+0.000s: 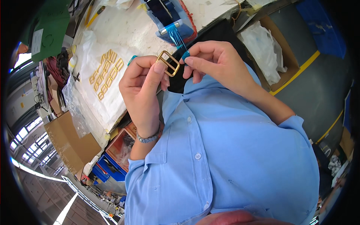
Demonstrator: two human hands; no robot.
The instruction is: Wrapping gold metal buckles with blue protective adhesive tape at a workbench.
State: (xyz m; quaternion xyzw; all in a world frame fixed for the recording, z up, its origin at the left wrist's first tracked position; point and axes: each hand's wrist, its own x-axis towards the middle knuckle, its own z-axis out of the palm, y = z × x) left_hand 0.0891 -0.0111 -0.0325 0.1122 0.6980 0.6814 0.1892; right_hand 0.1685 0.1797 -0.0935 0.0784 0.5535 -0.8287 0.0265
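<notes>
Between the thumb and fingers of my left hand (139, 90) is a gold rectangular slider buckle (169, 64) with a middle bar, held up and tilted. My right hand (221, 62) pinches the free end of a shiny blue film strip (175, 36), close beside the buckle. That strip runs taut and wrinkled from the front of a blue-grey tape dispenser (180, 28) on the table. A bit of teal film (132, 59) shows by my left knuckles. Farther left, several gold buckles (107, 75) lie in rows on a white sheet (116, 103).
The white worktable (129, 24) carries a yellow cutter (95, 17) at its far left. A cardboard box (287, 67) with white plastic bags stands to the right, on a floor with yellow lines. At the left are a brown cardboard sheet (73, 142) and blue bins (110, 167).
</notes>
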